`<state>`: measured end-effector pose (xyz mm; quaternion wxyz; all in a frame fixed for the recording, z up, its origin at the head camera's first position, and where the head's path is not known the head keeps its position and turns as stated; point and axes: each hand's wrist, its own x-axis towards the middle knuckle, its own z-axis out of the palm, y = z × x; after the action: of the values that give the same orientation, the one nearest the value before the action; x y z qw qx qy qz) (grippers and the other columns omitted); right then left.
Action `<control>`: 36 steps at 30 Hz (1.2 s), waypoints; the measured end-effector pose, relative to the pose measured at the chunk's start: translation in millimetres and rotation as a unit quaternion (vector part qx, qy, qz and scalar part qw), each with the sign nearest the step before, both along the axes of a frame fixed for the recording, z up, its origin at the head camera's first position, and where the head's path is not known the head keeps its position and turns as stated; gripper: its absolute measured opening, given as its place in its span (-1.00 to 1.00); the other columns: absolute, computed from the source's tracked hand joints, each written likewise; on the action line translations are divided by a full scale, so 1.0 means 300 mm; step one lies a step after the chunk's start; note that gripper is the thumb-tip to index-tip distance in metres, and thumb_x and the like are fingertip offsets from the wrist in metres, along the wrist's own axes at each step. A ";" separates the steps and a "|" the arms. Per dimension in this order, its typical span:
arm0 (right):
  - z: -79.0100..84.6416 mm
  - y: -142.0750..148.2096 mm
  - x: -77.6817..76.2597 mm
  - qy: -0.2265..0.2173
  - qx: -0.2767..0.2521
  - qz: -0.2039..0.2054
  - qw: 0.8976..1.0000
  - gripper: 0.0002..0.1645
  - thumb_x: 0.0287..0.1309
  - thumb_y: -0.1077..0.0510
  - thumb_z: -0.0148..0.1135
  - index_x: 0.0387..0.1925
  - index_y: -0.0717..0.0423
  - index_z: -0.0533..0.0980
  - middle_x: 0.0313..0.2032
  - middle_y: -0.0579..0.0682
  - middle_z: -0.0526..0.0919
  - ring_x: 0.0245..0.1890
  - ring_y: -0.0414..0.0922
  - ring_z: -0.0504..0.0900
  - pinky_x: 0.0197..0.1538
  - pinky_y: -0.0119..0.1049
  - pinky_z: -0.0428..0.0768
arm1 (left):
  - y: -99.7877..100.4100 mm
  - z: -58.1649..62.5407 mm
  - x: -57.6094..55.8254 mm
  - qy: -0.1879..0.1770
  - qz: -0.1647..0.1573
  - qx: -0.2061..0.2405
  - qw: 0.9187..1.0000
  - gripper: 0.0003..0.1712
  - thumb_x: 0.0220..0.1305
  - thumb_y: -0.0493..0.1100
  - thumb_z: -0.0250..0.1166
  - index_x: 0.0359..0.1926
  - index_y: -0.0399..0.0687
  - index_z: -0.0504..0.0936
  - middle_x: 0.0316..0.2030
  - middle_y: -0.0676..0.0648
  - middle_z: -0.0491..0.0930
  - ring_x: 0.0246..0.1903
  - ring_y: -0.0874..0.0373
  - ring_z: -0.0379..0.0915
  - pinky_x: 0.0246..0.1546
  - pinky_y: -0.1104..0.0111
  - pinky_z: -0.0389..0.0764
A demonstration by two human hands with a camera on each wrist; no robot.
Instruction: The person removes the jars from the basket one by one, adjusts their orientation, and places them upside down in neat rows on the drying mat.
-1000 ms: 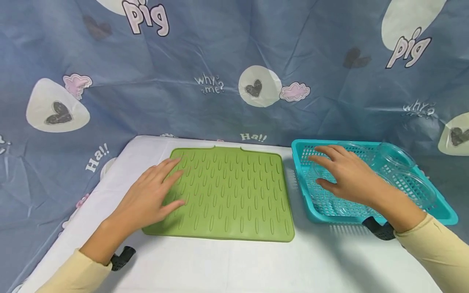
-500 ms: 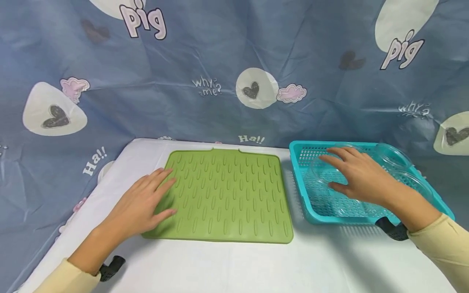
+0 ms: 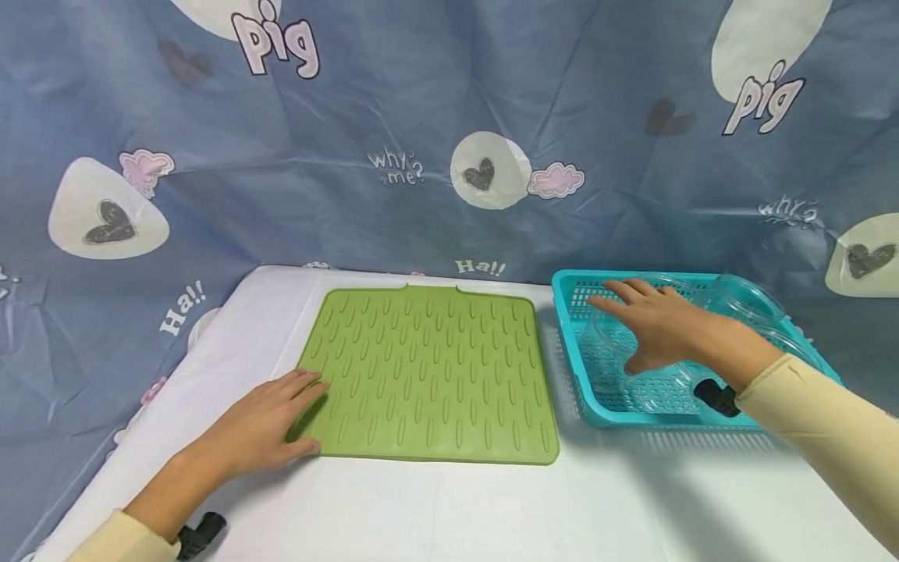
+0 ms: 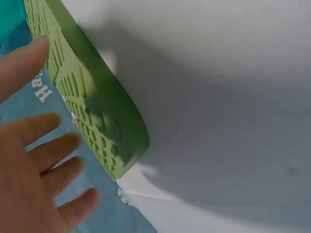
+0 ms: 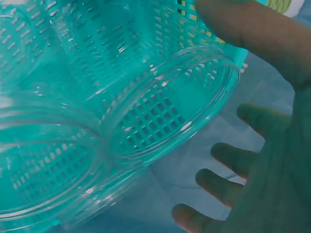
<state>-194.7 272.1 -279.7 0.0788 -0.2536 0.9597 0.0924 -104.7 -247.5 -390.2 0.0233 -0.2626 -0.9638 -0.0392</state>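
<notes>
My left hand [image 3: 256, 425] is at the near left corner of a green rectangular mat [image 3: 428, 375] with raised oval ridges. Its fingers are spread and relaxed, holding nothing; the left wrist view shows the fingertips beside the ridged mat [image 4: 92, 102]. Over the left part of a turquoise plastic basket [image 3: 667, 420] hovers my right hand [image 3: 663, 324], thumb apart from the extended fingers and nothing in its grasp. Several clear round containers [image 3: 747, 300] stand in the basket, partly hidden by this hand and forearm. In the right wrist view, a container's rim [image 5: 184, 131] lies between thumb and fingers.
A white cloth [image 3: 435, 507] covers the table under the mat and basket. Behind them hangs a blue printed sheet [image 3: 316, 203], which also runs down the left side. The basket stands just right of the mat, a narrow strip of cloth between them.
My left hand has moved toward me and left, from over the mat to its near left corner. My right hand shifted right, then back left over the basket. Mat and basket stay put.
</notes>
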 end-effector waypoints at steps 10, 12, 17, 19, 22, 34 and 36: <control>-0.055 -0.001 -0.019 -0.047 0.017 -0.024 0.998 0.34 -0.30 0.02 0.67 0.51 -0.04 0.11 0.51 0.29 0.06 0.44 0.47 0.06 0.25 0.56 0.24 | -0.002 -0.042 0.021 -0.115 0.039 0.033 0.992 -0.18 0.12 0.10 0.45 0.29 -0.27 0.47 0.35 -0.30 0.38 0.31 -0.28 0.37 0.24 -0.11 0.52; -0.070 0.009 -0.019 -0.048 0.005 -0.023 0.999 0.33 -0.28 0.10 0.66 0.52 -0.04 0.09 0.51 0.30 0.04 0.42 0.51 0.08 0.23 0.59 0.24 | -0.003 -0.047 0.021 -0.109 0.039 0.043 0.992 -0.20 0.14 0.09 0.44 0.28 -0.28 0.48 0.34 -0.31 0.39 0.31 -0.28 0.38 0.25 -0.12 0.52; -0.088 0.020 -0.028 -0.048 -0.008 -0.022 0.999 0.35 -0.28 0.23 0.62 0.52 -0.05 0.03 0.50 0.33 0.02 0.40 0.52 0.12 0.23 0.60 0.22 | -0.011 -0.051 0.026 -0.106 0.049 0.063 0.991 -0.23 0.10 0.07 0.47 0.25 -0.26 0.51 0.31 -0.29 0.43 0.29 -0.29 0.39 0.27 -0.13 0.49; -0.090 0.020 -0.034 -0.043 -0.006 -0.021 0.999 0.35 -0.29 0.23 0.63 0.52 -0.05 0.04 0.48 0.34 0.08 0.39 0.49 0.15 0.23 0.58 0.25 | -0.014 -0.055 0.027 -0.106 0.052 0.067 0.991 -0.22 0.08 0.06 0.49 0.24 -0.26 0.52 0.30 -0.29 0.44 0.28 -0.30 0.40 0.26 -0.15 0.49; -0.092 0.018 -0.042 -0.038 -0.012 -0.016 0.999 0.32 -0.32 0.19 0.65 0.49 -0.05 0.11 0.42 0.35 0.20 0.35 0.46 0.23 0.18 0.54 0.31 | -0.016 -0.057 0.026 -0.113 0.062 0.072 0.989 -0.23 0.05 0.04 0.51 0.23 -0.25 0.53 0.29 -0.29 0.45 0.27 -0.31 0.39 0.28 -0.16 0.47; -0.084 0.020 -0.047 0.004 -0.037 0.016 0.999 0.23 -0.47 0.08 0.72 0.38 -0.09 0.32 0.25 0.20 0.44 0.22 0.30 0.44 0.13 0.48 0.36 | -0.010 -0.041 0.014 -0.126 0.076 0.073 0.986 -0.23 0.01 0.00 0.54 0.22 -0.27 0.54 0.29 -0.30 0.44 0.27 -0.33 0.38 0.27 -0.17 0.46; -0.079 0.023 -0.045 0.015 -0.043 0.022 0.999 0.20 -0.48 0.06 0.73 0.35 -0.07 0.35 0.19 0.18 0.47 0.17 0.26 0.47 0.09 0.44 0.40 | -0.007 -0.039 0.014 -0.128 0.077 0.073 0.986 -0.23 0.03 -0.02 0.53 0.22 -0.27 0.54 0.29 -0.30 0.44 0.27 -0.33 0.37 0.29 -0.16 0.46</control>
<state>-208.3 279.1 -303.3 0.0515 -0.2760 0.9581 0.0561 -100.7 -249.5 -401.9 -0.0781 -0.1779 -0.9707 -0.1413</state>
